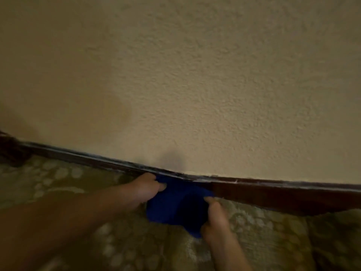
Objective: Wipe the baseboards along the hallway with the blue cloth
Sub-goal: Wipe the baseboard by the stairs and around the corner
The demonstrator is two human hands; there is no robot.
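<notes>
Blue cloth (172,208) bunched against dark baseboard (263,196), low on the wall (195,85), above patterned carpet (58,182). Left hand (145,189) gripping its upper left edge, fingers curled shut. Right hand (215,222) pinching its lower right edge.

I see the floor covered by an olive-green carpet (58,184) patterned with pale rounded blotches. It runs up to the dark brown baseboard (273,194) at the foot of the wall. The blue cloth (172,208) touches the carpet just beside that baseboard.
</notes>
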